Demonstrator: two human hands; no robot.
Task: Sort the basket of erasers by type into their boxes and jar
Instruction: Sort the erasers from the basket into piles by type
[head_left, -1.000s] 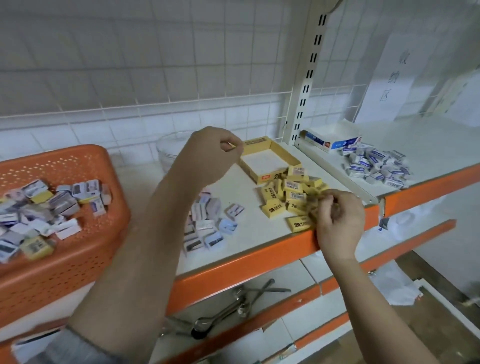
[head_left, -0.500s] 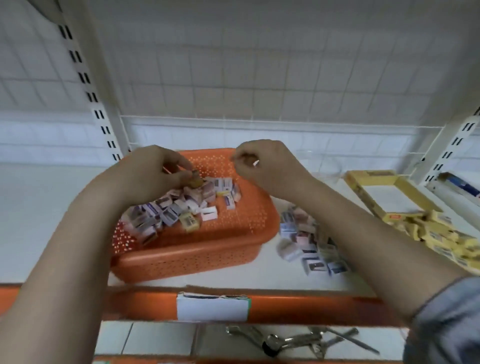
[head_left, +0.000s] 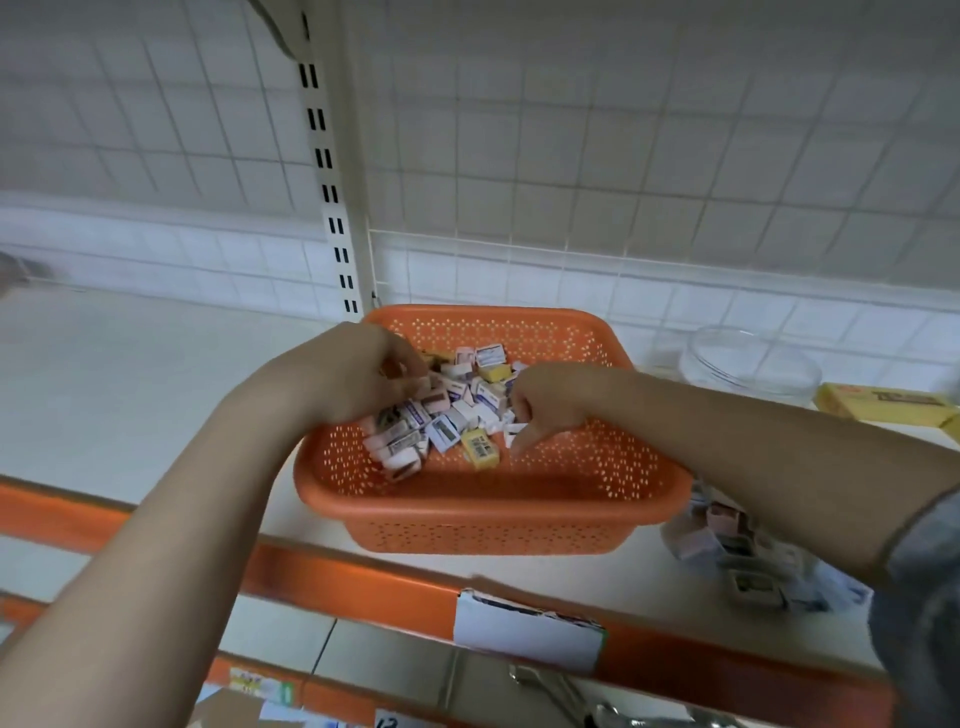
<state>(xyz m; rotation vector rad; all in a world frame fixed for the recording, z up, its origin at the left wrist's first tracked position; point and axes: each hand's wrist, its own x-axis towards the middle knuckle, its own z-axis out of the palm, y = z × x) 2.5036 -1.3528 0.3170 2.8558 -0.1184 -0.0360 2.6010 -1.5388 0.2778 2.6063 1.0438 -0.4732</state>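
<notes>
**Both hands in the eraser basket**

While the perforated orange plastic basket (head_left: 488, 499) sits on the white shelf (head_left: 130, 395) against the tiled wall, both hands reach into its heap of small wrapped erasers (head_left: 447, 415). The left hand (head_left: 353, 371) curls over the heap; whether it grips anything cannot be told. The right hand (head_left: 550, 405) pinches a white eraser. A clear glass jar (head_left: 748, 364) and a yellow cardboard box (head_left: 883, 402) stand to the right, where the right forearm hides part of a loose eraser pile (head_left: 737, 561).

You stand at a stockroom or shop storage rack: a slotted cream upright (head_left: 332, 208), an orange-edged shelf (head_left: 363, 577) with a paper label (head_left: 527, 631), a white wire grid back (head_left: 623, 156) and tiled wall behind say so.
</notes>
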